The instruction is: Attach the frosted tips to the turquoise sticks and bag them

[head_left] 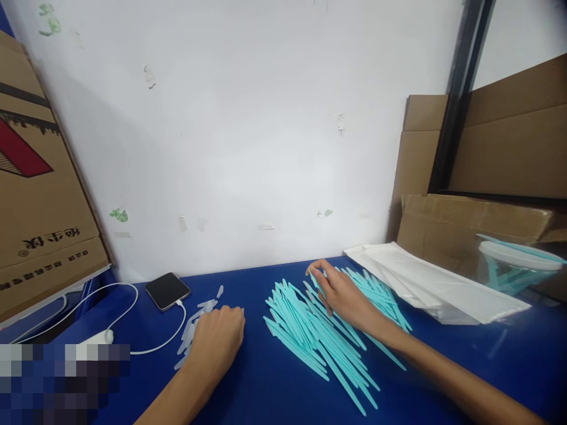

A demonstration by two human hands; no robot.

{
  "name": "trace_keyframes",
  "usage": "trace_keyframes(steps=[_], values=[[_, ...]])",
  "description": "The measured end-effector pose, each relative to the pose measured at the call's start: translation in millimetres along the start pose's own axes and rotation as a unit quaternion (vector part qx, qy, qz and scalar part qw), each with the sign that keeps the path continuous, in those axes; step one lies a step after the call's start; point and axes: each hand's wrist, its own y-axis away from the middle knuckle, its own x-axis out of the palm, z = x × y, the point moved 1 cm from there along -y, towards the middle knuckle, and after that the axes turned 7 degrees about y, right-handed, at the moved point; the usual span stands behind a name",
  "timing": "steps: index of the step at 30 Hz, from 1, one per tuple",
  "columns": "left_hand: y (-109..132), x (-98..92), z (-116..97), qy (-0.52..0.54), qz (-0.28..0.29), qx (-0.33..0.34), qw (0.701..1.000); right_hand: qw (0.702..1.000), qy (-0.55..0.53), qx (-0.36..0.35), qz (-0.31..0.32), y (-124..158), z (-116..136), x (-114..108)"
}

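Note:
On the blue table point(274, 389) lies a loose heap of several long turquoise plastic sticks point(310, 333). My right hand point(339, 292) rests on the heap's far side, its fingertips pinched on one turquoise stick. My left hand point(217, 336) lies curled, knuckles up, on a small pile of clear plastic caps point(195, 324); whether it holds one is hidden.
A phone point(167, 290) on a white charging cable point(133, 319) lies at the left. A cardboard box point(39, 206) leans at far left. White paper bags point(438, 283), a clear container with turquoise sticks point(514, 268) and cardboard point(487, 177) stand at right. A white wall is behind.

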Motion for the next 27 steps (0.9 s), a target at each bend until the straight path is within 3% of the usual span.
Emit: trace_keyframes(steps=[5, 11, 16, 19, 23, 27], values=[[-4, -10.8, -5, 0.032, -0.004, 0.051, 0.998, 0.997, 0.063, -0.045, -0.020, 3, 7, 2], [-1, -3.8, -9, 0.246, -0.025, 0.120, 0.962, 0.996, 0.069, -0.045, 0.022, 8, 16, 2], [-2, 0.9, -10, 0.344, -0.069, 0.130, 0.928, 0.991, 0.110, -0.069, 0.021, 8, 13, 4], [-1, -0.1, -13, 0.403, -0.089, 0.122, 0.903, 0.977, 0.154, -0.145, 0.007, 10, 13, 6], [0, -3.6, -16, 0.472, -0.082, 0.110, 0.871, 0.929, 0.263, -0.258, 0.028, 13, 16, 8], [1, -4.4, -18, 0.536, -0.056, 0.083, 0.838, 0.924, 0.271, -0.267, 0.031, 15, 17, 9]])
